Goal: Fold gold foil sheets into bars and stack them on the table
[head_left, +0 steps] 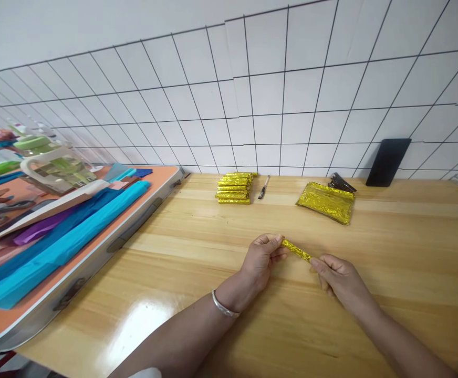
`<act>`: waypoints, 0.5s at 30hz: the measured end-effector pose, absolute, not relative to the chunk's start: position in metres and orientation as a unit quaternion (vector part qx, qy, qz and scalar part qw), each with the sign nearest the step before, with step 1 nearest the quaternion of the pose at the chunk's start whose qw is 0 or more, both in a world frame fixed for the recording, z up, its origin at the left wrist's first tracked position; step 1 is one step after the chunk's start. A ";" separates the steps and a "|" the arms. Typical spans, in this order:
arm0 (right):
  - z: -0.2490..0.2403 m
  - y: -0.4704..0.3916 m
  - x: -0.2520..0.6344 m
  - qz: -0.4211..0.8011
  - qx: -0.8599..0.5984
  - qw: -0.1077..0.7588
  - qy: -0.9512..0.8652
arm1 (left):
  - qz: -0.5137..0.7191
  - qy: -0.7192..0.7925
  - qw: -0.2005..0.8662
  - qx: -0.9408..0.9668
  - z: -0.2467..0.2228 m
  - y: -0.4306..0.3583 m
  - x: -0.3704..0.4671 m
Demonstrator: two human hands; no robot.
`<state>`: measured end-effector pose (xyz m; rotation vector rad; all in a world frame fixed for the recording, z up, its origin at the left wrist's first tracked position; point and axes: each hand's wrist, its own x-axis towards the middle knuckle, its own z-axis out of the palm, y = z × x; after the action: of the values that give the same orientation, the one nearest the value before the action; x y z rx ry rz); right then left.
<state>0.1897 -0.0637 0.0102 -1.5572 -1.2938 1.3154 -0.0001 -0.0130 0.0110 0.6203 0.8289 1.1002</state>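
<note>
A narrow strip of gold patterned foil (297, 250), folded or rolled, is stretched between my two hands above the wooden table. My left hand (263, 257), with a silver bangle on its wrist, pinches the strip's left end. At the lower right end, my right hand (337, 278) grips it between thumb and fingers. Farther back lies a stack of similar gold foil rolls (233, 188). To the right of that stack, flat gold foil sheets (326, 202) are held by a black clip (341, 182) at their top edge.
A pen (264, 187) lies beside the rolls. Against the tiled wall leans a black phone-like slab (387, 163). On the left, an orange-topped board (150, 210) carries coloured paper, scissors (0, 210) and a clear green-lidded bottle (35, 147). The wooden table (197, 252) reaches the wall.
</note>
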 end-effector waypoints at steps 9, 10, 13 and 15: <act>0.015 -0.053 0.209 0.518 -0.562 0.352 -0.541 | 0.323 0.397 0.604 0.611 0.022 0.013 -0.029; 0.016 -0.053 0.210 0.489 -0.577 0.343 -0.557 | 0.311 0.394 0.570 0.650 0.023 0.015 -0.032; 0.017 -0.054 0.210 0.406 -0.617 0.302 -0.603 | 0.293 0.384 0.493 0.724 0.024 0.017 -0.037; 0.017 -0.053 0.211 0.385 -0.627 0.277 -0.618 | 0.289 0.367 0.495 0.733 0.024 0.017 -0.039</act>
<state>0.2112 -0.0533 0.0165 -1.6836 -1.6610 1.0341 -0.0387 0.0171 0.0236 1.7766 0.8903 0.6994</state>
